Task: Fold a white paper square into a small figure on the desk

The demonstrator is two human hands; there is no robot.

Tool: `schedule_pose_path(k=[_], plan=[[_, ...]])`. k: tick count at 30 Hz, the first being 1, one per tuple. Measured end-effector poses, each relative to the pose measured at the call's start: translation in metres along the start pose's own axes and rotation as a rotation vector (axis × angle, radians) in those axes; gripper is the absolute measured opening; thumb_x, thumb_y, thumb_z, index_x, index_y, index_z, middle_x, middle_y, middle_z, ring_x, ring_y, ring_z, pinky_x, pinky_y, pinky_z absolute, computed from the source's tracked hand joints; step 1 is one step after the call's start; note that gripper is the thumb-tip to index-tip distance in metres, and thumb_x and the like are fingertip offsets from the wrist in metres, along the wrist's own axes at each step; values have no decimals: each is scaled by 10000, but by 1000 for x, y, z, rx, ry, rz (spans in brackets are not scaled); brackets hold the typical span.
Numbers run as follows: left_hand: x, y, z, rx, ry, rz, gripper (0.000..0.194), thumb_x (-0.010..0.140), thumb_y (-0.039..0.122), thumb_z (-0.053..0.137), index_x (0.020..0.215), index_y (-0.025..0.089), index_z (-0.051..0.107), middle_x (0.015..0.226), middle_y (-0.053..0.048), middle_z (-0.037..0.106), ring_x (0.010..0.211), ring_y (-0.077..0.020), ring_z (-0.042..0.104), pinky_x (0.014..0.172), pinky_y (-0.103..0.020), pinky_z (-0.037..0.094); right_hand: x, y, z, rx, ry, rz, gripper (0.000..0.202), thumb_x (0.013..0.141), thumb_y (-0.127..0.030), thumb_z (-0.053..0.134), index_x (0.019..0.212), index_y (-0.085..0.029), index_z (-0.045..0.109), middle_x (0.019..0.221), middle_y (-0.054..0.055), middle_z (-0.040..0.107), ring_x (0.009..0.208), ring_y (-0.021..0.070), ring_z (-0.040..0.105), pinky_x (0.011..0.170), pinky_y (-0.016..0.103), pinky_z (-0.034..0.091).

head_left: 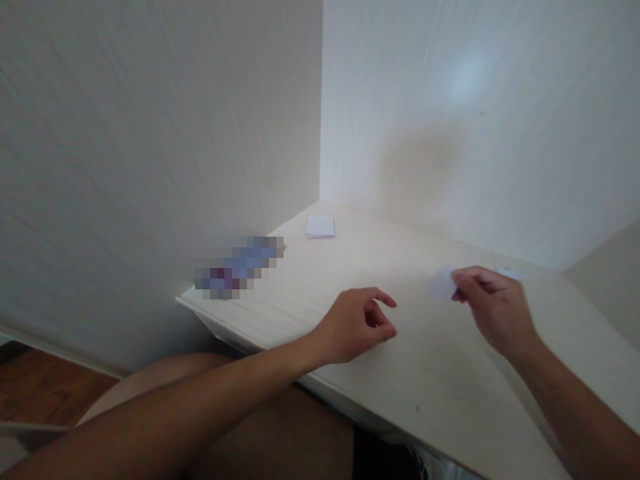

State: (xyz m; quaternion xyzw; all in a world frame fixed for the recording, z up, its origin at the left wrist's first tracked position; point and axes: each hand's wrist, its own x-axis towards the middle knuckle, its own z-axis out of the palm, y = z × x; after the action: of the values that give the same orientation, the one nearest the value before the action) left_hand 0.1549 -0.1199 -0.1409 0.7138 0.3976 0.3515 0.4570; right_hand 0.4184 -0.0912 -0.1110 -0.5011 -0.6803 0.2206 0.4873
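Between the thumb and fingers of my right hand (493,303) is a small white piece of paper (441,283), slightly blurred and held just over the table. My left hand (357,325) hovers above the table's front half, its thumb and fingers curved apart with a gap between the tips and nothing in them. A small stack of white paper squares (321,226) lies near the back corner. Another whitish piece (511,273) sits behind my right hand, partly hidden by it, and I cannot make out what it is.
The pale table (395,380) meets a grey wall panel (240,133) on the left and a white wall (400,87) behind. A pixelated bluish object (240,267) lies along the table's left edge. My legs are under the front edge.
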Motion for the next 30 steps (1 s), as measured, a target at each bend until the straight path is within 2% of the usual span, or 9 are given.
schedule_pose_path(k=[2, 4, 8, 14, 17, 21, 25, 30], plan=[[7, -2, 2, -101, 61, 3, 407, 763, 285, 773, 1127, 156, 648, 853, -65, 755, 715, -172, 701, 668, -282, 560, -6, -6, 16, -8, -161, 30, 348, 917, -483, 615, 764, -179, 691, 644, 24, 635, 601, 154, 561, 580, 283, 438], [12, -5, 5, -199, 101, -9, 457, 780, 324, 770, 1176, 149, 622, 921, -84, 743, 759, -177, 707, 680, -299, 583, -11, -11, 31, -9, -238, 28, 375, 918, -498, 607, 730, -179, 671, 629, 13, 621, 597, 146, 552, 580, 271, 432], [17, -7, 6, -186, 173, -36, 387, 805, 408, 744, 1064, 128, 676, 869, -75, 702, 656, -156, 668, 517, -256, 560, -17, -13, 39, -26, -325, 54, 408, 926, -525, 580, 716, -183, 654, 606, -1, 610, 566, 133, 526, 551, 254, 410], [21, -12, 4, -112, 69, -60, 293, 824, 411, 724, 911, 132, 693, 745, -32, 679, 496, -102, 589, 438, -217, 493, -19, -11, 39, -12, -459, 74, 428, 926, -532, 580, 694, -178, 645, 615, -1, 615, 579, 128, 531, 577, 250, 421], [23, -15, 6, -210, 97, -45, 261, 806, 355, 745, 917, 134, 662, 782, -39, 666, 605, -131, 619, 424, -200, 494, -21, -13, 42, 46, -489, 102, 384, 928, -512, 586, 754, -178, 663, 642, 2, 628, 602, 133, 546, 595, 252, 433], [24, -15, 7, -429, 139, -35, 336, 795, 301, 763, 1045, 141, 606, 810, -27, 648, 678, -140, 624, 481, -220, 546, -21, -14, 43, 165, -520, 154, 312, 930, -465, 602, 829, -176, 660, 734, 22, 678, 658, 141, 569, 649, 264, 455], [23, -14, 4, -555, 107, -16, 371, 812, 305, 760, 1111, 160, 593, 834, -14, 634, 696, -130, 626, 518, -222, 549, -23, -10, 44, 257, -541, 194, 285, 935, -441, 613, 880, -166, 663, 776, 36, 693, 689, 146, 579, 694, 281, 460], [20, -10, 5, -601, 44, -5, 456, 832, 263, 746, 1256, 187, 596, 895, -12, 588, 741, -130, 641, 569, -245, 580, -25, -8, 47, 375, -528, 230, 232, 917, -394, 653, 981, -172, 650, 781, 16, 680, 710, 143, 601, 704, 283, 465]])
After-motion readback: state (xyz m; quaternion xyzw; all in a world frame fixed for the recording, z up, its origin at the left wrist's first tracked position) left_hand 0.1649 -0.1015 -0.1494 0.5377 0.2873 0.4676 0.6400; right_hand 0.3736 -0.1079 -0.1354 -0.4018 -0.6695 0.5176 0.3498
